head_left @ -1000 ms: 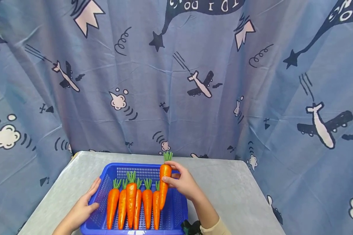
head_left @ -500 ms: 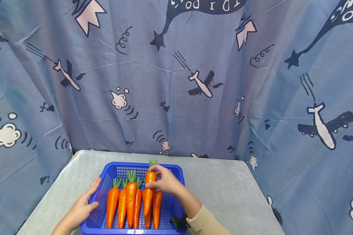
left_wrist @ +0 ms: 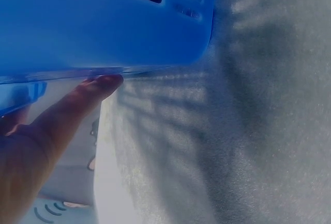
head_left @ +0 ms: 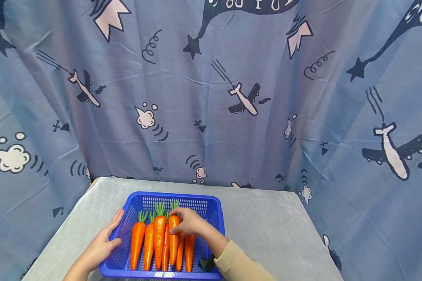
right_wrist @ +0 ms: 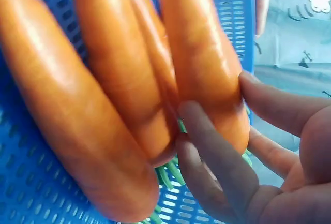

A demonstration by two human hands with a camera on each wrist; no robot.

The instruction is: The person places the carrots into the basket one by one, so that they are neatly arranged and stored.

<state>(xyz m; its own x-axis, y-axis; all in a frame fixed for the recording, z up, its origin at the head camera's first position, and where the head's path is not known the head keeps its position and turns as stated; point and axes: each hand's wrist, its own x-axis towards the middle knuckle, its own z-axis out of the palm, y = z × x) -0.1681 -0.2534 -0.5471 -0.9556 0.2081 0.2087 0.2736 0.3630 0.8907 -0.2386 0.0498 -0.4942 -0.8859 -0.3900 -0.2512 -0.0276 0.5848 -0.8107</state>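
A blue plastic basket (head_left: 216,218) with slotted walls holds several orange carrots with green stem tops. My left hand (head_left: 103,242) lies along its left side, fingers extended; in the left wrist view, fingers (left_wrist: 85,97) touch the outside of the basket wall (left_wrist: 129,32). My right hand (head_left: 192,223) pinches one carrot (head_left: 174,236) near its thick top, in the middle of the row. Close up in the right wrist view, thumb and fingers (right_wrist: 217,151) sit on both sides of that carrot (right_wrist: 201,53). It overlaps its neighbours, and other carrots (right_wrist: 77,115) lie beside it.
The basket stands on a pale grey table (head_left: 260,230). A blue curtain (head_left: 211,97) printed with planes and clouds hangs behind and at both sides. A dark object (head_left: 206,264) at the right wrist overlaps the basket's front right corner.
My right hand has moved left and lower with its carrot, from the basket's right side to the middle of the row. The left hand stays at the basket's side.
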